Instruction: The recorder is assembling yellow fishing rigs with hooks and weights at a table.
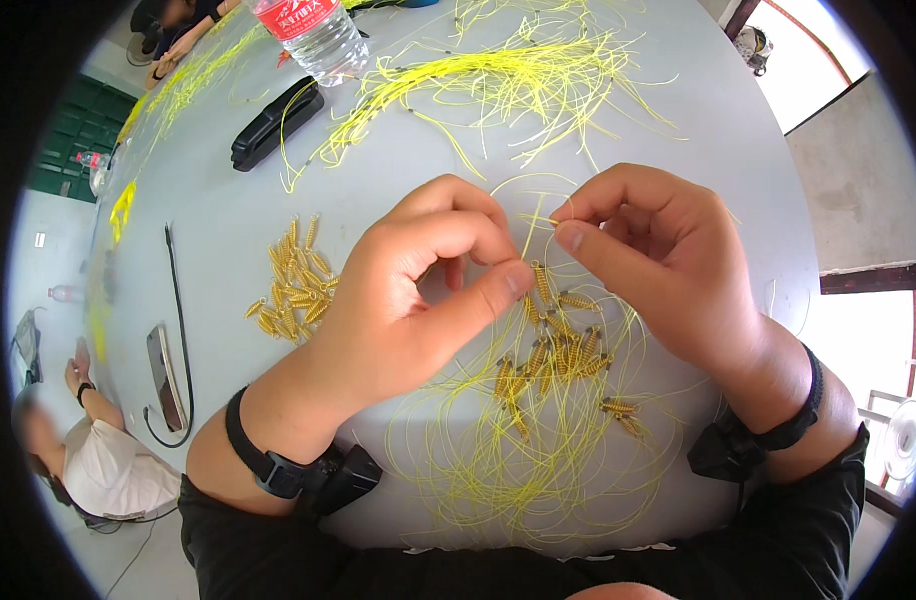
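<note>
Some thin, yellow, plastic-looking line (535, 218) ran between bare left hand (418, 270) and right hand (673, 255), thumb and forefinger pinched on it at each, near gold metal coils (543, 365). I judged the loose yellow strands (523, 485) tangled below might snag, tugging it free.

A grey table (728, 130) carries yellow strands (518, 76), gold coils (300, 287), a bottle (328, 50).

Yellow line (534, 228) between the fingers (606, 192)
</note>
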`<action>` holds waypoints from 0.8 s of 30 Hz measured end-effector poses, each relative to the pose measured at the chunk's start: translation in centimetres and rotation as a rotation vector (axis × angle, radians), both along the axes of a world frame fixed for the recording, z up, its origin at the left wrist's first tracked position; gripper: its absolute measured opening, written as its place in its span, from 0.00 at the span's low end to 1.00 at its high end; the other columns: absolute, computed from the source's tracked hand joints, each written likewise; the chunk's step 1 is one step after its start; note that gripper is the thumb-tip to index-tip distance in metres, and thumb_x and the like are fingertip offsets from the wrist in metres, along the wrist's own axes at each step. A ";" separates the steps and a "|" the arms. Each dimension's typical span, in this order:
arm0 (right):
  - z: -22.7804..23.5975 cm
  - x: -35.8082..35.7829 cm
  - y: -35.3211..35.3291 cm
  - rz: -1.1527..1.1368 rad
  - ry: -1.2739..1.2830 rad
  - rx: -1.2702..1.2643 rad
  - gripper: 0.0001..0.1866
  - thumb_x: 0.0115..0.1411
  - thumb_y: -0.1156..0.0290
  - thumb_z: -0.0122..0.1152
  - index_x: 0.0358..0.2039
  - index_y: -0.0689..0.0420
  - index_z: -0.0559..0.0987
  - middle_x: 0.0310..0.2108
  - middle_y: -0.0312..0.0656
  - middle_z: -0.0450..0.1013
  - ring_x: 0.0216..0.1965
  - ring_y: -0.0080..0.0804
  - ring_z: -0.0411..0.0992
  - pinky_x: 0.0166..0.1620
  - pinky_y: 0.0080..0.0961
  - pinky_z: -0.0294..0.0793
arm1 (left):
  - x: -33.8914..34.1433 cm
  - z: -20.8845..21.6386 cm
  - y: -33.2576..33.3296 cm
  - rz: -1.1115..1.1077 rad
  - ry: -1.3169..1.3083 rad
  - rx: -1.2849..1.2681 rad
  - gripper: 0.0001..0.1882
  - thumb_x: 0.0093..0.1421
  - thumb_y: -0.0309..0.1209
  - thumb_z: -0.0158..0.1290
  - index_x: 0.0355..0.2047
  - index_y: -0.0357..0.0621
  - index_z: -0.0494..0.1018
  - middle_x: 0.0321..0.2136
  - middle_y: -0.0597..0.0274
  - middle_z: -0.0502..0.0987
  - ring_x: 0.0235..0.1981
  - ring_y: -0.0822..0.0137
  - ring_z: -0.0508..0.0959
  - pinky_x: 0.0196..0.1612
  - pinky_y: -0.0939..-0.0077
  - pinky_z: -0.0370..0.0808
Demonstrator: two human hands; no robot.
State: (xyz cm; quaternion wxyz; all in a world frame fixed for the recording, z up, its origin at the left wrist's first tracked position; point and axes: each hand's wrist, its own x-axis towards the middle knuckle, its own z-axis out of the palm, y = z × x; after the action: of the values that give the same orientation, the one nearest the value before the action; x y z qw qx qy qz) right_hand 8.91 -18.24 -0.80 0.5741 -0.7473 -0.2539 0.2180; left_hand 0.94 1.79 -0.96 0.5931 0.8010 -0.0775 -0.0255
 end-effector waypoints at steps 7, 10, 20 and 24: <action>0.4 -0.4 0.0 0.054 -0.261 -0.098 0.03 0.55 0.79 0.62 0.31 0.61 0.79 0.26 0.31 0.73 0.22 0.10 0.65 0.26 0.11 0.62 | 0.3 -0.8 0.4 0.106 -0.181 0.041 0.04 0.56 0.23 0.58 0.28 0.35 0.75 0.36 0.63 0.67 0.36 0.75 0.68 0.41 0.83 0.66; 0.1 -0.4 0.1 0.072 -0.323 -0.051 0.03 0.53 0.80 0.63 0.30 0.61 0.79 0.25 0.33 0.73 0.21 0.12 0.64 0.24 0.12 0.62 | 0.3 -0.6 0.4 0.133 -0.124 0.042 0.04 0.55 0.24 0.60 0.28 0.35 0.76 0.37 0.63 0.67 0.36 0.75 0.68 0.41 0.83 0.66; -0.3 -0.3 0.1 0.167 -0.436 0.000 0.04 0.53 0.80 0.63 0.29 0.59 0.79 0.23 0.35 0.72 0.18 0.17 0.64 0.21 0.16 0.62 | 0.2 -0.6 0.0 0.120 -0.052 -0.145 0.04 0.54 0.22 0.61 0.31 0.36 0.79 0.33 0.63 0.72 0.35 0.73 0.72 0.40 0.81 0.69; -0.5 -0.1 0.3 0.198 -0.534 -0.008 0.03 0.53 0.80 0.62 0.28 0.59 0.77 0.23 0.35 0.71 0.18 0.19 0.64 0.21 0.16 0.63 | 0.2 -0.7 0.0 0.136 -0.041 -0.167 0.04 0.54 0.21 0.60 0.31 0.36 0.79 0.32 0.64 0.72 0.34 0.75 0.71 0.39 0.82 0.68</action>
State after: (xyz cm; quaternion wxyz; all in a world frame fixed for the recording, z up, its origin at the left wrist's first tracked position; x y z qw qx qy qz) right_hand 8.78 -17.99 -1.32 0.4599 -0.7521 -0.4670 0.0691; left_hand 1.16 1.76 -1.65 0.6565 0.7525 -0.0372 0.0377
